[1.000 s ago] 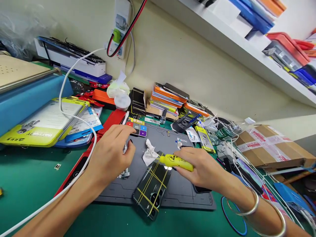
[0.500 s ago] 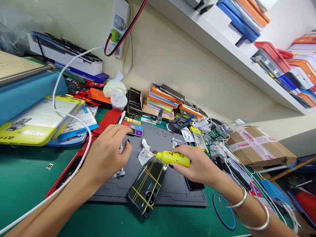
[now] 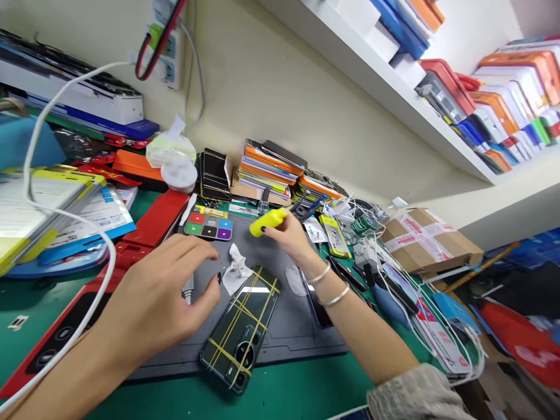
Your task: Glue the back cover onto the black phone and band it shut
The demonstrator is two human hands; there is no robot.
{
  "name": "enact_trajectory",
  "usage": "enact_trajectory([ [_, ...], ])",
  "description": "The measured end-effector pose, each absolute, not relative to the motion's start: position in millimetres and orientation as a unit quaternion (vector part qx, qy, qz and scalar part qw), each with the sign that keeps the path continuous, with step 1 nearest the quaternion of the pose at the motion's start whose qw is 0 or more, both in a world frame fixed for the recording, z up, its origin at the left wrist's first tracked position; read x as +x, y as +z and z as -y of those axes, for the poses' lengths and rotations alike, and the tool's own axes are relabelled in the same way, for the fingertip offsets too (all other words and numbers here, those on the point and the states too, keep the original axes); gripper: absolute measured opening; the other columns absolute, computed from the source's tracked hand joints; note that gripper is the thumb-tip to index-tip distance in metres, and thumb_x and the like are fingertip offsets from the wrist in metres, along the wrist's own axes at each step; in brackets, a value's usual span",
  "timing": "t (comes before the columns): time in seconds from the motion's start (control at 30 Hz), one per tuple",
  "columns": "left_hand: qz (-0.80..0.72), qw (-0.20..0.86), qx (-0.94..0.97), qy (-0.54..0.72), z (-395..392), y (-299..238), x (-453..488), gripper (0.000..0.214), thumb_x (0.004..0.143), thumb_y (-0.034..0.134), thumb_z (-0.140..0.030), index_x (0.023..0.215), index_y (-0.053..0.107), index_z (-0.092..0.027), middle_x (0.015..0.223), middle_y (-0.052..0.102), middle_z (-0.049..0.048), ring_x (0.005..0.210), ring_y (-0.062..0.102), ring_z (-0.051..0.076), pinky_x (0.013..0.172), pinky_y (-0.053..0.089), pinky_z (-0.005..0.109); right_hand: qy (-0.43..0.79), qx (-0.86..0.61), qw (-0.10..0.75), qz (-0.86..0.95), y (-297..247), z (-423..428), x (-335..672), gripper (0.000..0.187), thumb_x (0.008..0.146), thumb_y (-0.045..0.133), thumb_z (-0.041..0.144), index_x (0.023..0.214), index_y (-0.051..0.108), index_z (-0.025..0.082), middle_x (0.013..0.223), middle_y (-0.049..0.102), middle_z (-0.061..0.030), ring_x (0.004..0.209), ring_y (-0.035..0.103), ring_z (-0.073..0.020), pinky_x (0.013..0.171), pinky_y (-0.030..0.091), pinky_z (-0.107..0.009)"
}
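My right hand grips a small yellow squeeze bottle, raised over the far part of the grey work mat. The bottle's nozzle end points up and to the right. My left hand hovers over the mat's left side, thumb and fingers apart with nothing between them. Under it, a metal tool is partly hidden. Between the hands lies a dark smartphone, back up, wrapped in several yellow rubber bands. A crumpled white tissue rests against the phone's far end.
A screw tray with coloured squares sits at the mat's far edge. Another phone lies beneath my right forearm. A red device and a white cable run along the left. Stacked boxes and a taped carton stand behind.
My right hand has carried the yellow bottle away from the phone's far end, up and toward the back of the mat. My left hand stays open near the mat's left side. The view has shifted right.
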State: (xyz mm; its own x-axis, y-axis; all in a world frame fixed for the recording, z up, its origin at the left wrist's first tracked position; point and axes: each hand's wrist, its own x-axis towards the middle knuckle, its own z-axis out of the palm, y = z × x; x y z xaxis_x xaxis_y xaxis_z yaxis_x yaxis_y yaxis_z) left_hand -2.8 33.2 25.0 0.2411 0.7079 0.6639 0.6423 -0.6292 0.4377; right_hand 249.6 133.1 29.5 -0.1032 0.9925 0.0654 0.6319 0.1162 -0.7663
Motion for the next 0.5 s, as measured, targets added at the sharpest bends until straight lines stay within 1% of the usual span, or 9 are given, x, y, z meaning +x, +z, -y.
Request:
enact_trajectory([
  [0.07,-0.426,0.048,0.806,0.407,-24.9,19.8,0.5,0.012,0.090,0.048,-0.026,0.098,0.056,-0.022,0.096,0.063,0.0008,0.090,0.059,0.017,0.085,0.045,0.032,0.286,-0.592,0.283,0.698,24.4,-140.7,239.7,0.040,0.070,0.066,0.024,0.106,0.050,0.015,0.110,0.066,-0.0087,0.100,0.065,-0.0179,0.089,0.051,-0.031],
  [0.13,-0.430,0.039,0.824,0.368,-10.7,11.9,5.3,0.013,0.091,0.047,-0.028,0.098,0.056,-0.022,0.095,0.063,0.0018,0.087,0.059,0.019,0.078,0.044,0.034,0.255,-0.597,0.267,0.712,27.2,-135.1,237.4,0.039,0.068,0.070,0.022,0.102,0.053,0.014,0.106,0.066,-0.0083,0.098,0.063,-0.0189,0.088,0.050,-0.032],
  [0.2,-0.426,0.003,0.836,0.345,8.0,2.1,12.3,0.021,0.090,0.049,-0.030,0.107,0.056,-0.020,0.101,0.064,0.0055,0.090,0.059,0.023,0.072,0.042,0.036,0.199,-0.604,0.268,0.723,35.2,-118.0,239.2,0.033,0.073,0.068,0.024,0.100,0.054,0.013,0.106,0.062,-0.0111,0.099,0.059,-0.0213,0.089,0.047,-0.036],
  [0.27,-0.414,-0.034,0.836,0.359,25.9,-6.8,21.9,0.030,0.086,0.054,-0.031,0.113,0.057,-0.017,0.106,0.064,0.0087,0.091,0.059,0.025,0.072,0.041,0.037,0.169,-0.580,0.258,0.754,43.0,-97.6,239.3,0.018,0.080,0.061,0.023,0.094,0.056,0.013,0.103,0.060,-0.0106,0.099,0.056,-0.0202,0.089,0.043,-0.035],
  [0.3,-0.412,-0.038,0.838,0.356,32.7,-9.9,27.3,0.033,0.085,0.057,-0.033,0.113,0.057,-0.016,0.108,0.063,0.0099,0.092,0.058,0.026,0.074,0.042,0.038,0.181,-0.548,0.235,0.782,45.3,-89.3,237.3,0.012,0.081,0.062,0.022,0.091,0.059,0.014,0.100,0.060,-0.0081,0.094,0.056,-0.0178,0.086,0.043,-0.031],
  [0.33,-0.414,-0.036,0.838,0.353,37.4,-11.7,33.0,0.035,0.085,0.058,-0.035,0.113,0.057,-0.016,0.108,0.063,0.0110,0.092,0.058,0.027,0.075,0.043,0.038,0.202,-0.513,0.206,0.808,46.2,-83.4,234.0,0.011,0.080,0.064,0.021,0.090,0.063,0.016,0.097,0.061,-0.0057,0.089,0.056,-0.0157,0.081,0.042,-0.029],
  [0.4,-0.442,-0.015,0.835,0.327,39.6,-11.0,44.0,0.035,0.085,0.060,-0.038,0.111,0.057,-0.015,0.103,0.063,0.0122,0.089,0.059,0.028,0.074,0.045,0.040,0.234,-0.463,0.163,0.839,44.4,-79.8,225.3,0.013,0.075,0.069,0.015,0.087,0.067,0.018,0.091,0.061,-0.0038,0.083,0.054,-0.0150,0.073,0.040,-0.027],
  [0.43,-0.461,-0.003,0.832,0.307,37.4,-8.5,49.3,0.034,0.086,0.058,-0.039,0.109,0.058,-0.015,0.099,0.062,0.0119,0.086,0.059,0.028,0.071,0.046,0.041,0.241,-0.453,0.157,0.844,43.0,-81.2,221.7,0.012,0.073,0.067,0.011,0.083,0.067,0.017,0.087,0.061,-0.0039,0.080,0.052,-0.0154,0.070,0.038,-0.027],
  [0.5,-0.493,0.037,0.835,0.243,28.8,0.5,60.2,0.031,0.088,0.053,-0.042,0.103,0.061,-0.016,0.092,0.061,0.0112,0.081,0.059,0.029,0.066,0.047,0.041,0.245,-0.453,0.184,0.837,42.7,-85.9,220.7,0.012,0.071,0.061,0.004,0.075,0.063,0.015,0.083,0.059,-0.0046,0.079,0.050,-0.0159,0.070,0.036,-0.029],
])
